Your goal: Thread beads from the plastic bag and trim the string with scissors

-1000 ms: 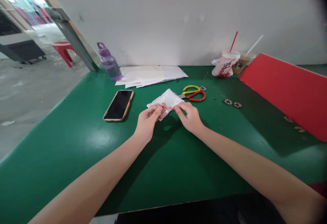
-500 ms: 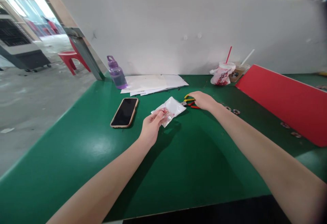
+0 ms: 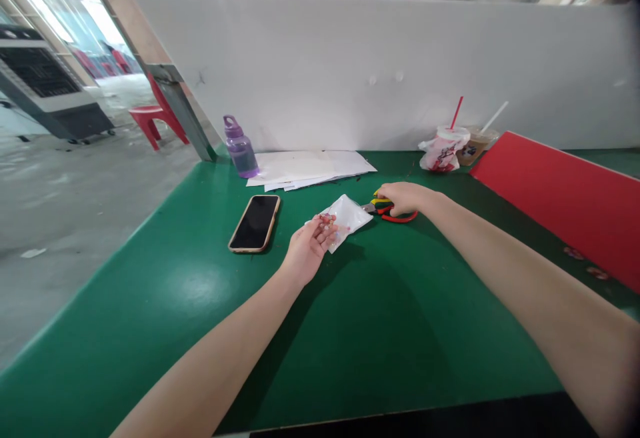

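My left hand (image 3: 310,246) lies palm up on the green table (image 3: 360,318) and holds a small beaded piece with red thread (image 3: 327,223) in its fingers. Its fingertips rest at the edge of a clear plastic bag (image 3: 347,217). My right hand (image 3: 406,197) reaches to the right of the bag and closes over pliers with one yellow and one red handle (image 3: 395,215); the red handle shows below the fingers.
A black phone in a tan case (image 3: 255,223) lies left of the bag. A purple bottle (image 3: 241,147) and white papers (image 3: 310,166) sit at the back. Two drink cups (image 3: 447,148) and a red board (image 3: 560,191) are at the right, beside small beaded flowers (image 3: 580,261).
My right hand left the bag and beaded piece, moved right and closed on the pliers. My left hand turned palm up with the beaded piece. The view tilted upward.
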A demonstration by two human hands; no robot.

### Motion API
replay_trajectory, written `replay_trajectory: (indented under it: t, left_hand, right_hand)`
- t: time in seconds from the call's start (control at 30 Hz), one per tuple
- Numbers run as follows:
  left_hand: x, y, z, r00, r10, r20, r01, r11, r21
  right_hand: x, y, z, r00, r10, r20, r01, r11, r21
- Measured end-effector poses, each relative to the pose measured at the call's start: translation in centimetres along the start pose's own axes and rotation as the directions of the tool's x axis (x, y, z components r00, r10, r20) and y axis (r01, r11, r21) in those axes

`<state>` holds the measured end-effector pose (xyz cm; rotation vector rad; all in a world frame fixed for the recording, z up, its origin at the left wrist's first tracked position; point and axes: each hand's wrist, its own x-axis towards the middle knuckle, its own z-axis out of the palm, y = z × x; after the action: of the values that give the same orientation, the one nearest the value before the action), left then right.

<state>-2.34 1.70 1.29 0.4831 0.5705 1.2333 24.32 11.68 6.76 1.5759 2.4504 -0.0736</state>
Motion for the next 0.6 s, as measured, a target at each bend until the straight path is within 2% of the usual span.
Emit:
replay_trajectory:
  t: [0.17, 0.27, 0.37, 0.5, 0.6]
  left_hand:
    - [0.0, 0.1, 0.0, 1.0, -0.01, -0.01, 0.009, 0.999, -0.042]
    - [-0.1, 0.2, -0.2, 1.0, -0.006, -0.014, 0.006, 1.0, -0.027]
    - [-0.2, 0.3, -0.2, 1.0, -0.006, 0.005, 0.006, 1.0, -0.022]
    - [-0.3, 0.3, 0.0, 1.0, -0.02, -0.01, 0.02, 1.0, -0.004]
    - [-0.4, 0.3, 0.1, 1.0, -0.02, 0.001, 0.02, 1.0, -0.002]
  right_hand:
    - [-1.9, 0.3, 0.2, 0.999, 0.038, -0.031, -0.036, 0.996, 0.077]
    - [-3.2, 0.6, 0.3, 0.991, 0.123, -0.059, -0.115, 0.987, 0.114]
    - [-4.5, 1.2, 0.4, 0.96, 0.248, -0.13, -0.231, 0.964, 0.133]
    - [-5.7, 2.0, 0.6, 0.871, 0.42, -0.255, -0.388, 0.906, 0.17]
    - [-6.0, 2.0, 0.9, 0.744, 0.553, -0.375, -0.436, 0.827, 0.355]
